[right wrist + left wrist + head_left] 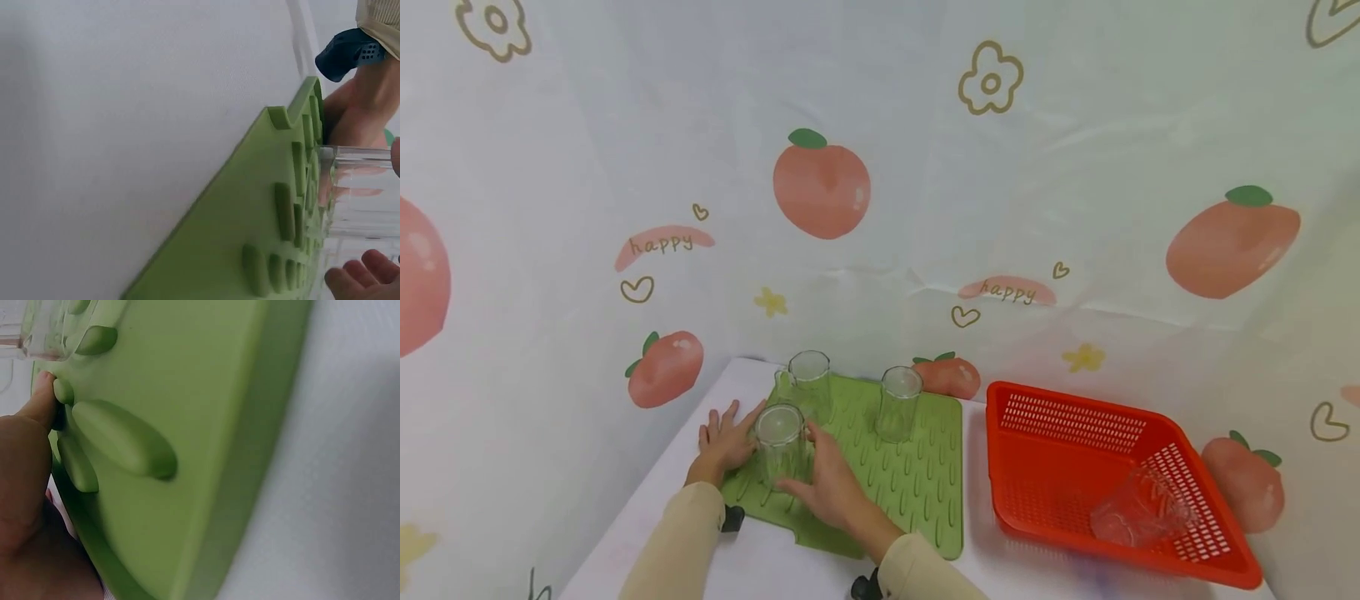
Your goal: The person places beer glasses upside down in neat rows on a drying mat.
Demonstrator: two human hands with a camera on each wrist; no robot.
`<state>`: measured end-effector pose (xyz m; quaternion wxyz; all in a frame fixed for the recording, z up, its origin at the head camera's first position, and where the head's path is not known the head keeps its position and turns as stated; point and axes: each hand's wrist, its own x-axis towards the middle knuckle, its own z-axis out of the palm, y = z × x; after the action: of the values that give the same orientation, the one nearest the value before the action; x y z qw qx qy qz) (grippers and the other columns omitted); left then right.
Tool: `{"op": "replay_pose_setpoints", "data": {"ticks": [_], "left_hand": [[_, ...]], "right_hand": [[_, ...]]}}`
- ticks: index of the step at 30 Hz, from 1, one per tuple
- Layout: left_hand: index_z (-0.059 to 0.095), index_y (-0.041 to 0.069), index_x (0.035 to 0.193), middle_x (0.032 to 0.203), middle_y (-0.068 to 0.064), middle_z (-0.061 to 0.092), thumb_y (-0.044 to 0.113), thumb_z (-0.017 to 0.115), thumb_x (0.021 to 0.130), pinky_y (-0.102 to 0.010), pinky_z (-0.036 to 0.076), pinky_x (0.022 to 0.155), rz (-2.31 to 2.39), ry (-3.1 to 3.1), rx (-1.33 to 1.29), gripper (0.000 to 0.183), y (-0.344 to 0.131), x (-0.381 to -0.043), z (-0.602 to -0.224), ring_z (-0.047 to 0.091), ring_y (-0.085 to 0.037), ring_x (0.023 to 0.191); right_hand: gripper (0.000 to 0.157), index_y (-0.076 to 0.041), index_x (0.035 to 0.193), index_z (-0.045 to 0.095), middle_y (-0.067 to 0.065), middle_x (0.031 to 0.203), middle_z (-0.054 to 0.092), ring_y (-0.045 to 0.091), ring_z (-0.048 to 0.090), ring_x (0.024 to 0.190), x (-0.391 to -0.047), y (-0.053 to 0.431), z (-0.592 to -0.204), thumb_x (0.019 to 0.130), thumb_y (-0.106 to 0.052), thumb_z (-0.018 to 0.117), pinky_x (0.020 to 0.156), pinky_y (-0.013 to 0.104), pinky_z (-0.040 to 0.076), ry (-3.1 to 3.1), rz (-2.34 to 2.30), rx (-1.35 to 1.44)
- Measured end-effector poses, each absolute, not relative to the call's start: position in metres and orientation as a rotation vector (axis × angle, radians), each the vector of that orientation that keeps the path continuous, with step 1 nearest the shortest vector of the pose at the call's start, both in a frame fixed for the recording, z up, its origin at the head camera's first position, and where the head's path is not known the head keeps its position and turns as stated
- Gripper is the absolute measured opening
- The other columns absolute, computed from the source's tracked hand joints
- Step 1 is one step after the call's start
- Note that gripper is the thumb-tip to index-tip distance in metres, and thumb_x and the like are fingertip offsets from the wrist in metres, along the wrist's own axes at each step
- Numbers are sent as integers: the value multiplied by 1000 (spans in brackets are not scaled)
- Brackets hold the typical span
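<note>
Near the mat's front left stands a clear glass mug [781,450] on a green ridged mat [917,500]. My right hand [835,483] is beside it, thumb across its lower front and forefinger at its right side. In the right wrist view, the loosely bent fingers [362,275] look apart from the glass [359,190]. My left hand [726,442] rests with spread fingers at the mat's left edge; its thumb [40,403] lies near a raised ridge. Behind stand another glass mug with a handle [811,387] and a glass [898,406] further right.
To the right sits a red plastic basket [1037,521] with slotted sides, holding clear glassware [1138,508] on its side. A white cloth [925,192] printed with peaches hangs behind the white table [767,558].
</note>
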<state>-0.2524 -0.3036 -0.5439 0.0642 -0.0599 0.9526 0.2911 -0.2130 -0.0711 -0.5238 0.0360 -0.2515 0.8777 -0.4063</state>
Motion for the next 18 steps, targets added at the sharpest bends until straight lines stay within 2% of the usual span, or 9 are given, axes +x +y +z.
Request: {"op": "replay_pose_setpoints", "data": {"ticks": [5,9,13,18], "left_hand": [[29,20,162,166,-32,2,10,47,96,-78,-7,116,851,2862,-187,69,-302,-253,-542,-13,-64,149],[29,20,162,166,-32,2,11,48,97,-78,-6,116,841,2862,-184,68,-302,-254,-546,-13,-64,149],[28,20,162,166,-31,1,10,47,97,-78,-7,116,843,2865,-180,68,-304,-256,-549,-15,-63,149],[26,20,162,167,-30,-1,10,44,96,-78,-8,115,838,2860,-179,69,-307,-257,-549,-17,-63,149]], "right_hand": [[102,-12,162,21,13,158,41,31,43,146,-211,-63,-519,86,-46,80,116,46,45,2832,-1029,-865],[101,-9,160,26,14,156,40,31,43,144,-210,-56,-514,85,-50,80,113,44,47,2922,-895,-952],[94,-7,157,31,16,155,39,32,44,140,-206,-48,-505,88,-56,73,109,43,50,3030,-744,-1105],[90,-12,158,30,16,159,35,35,39,146,-201,-40,-493,93,-66,60,114,47,45,3122,-524,-1238]]}}
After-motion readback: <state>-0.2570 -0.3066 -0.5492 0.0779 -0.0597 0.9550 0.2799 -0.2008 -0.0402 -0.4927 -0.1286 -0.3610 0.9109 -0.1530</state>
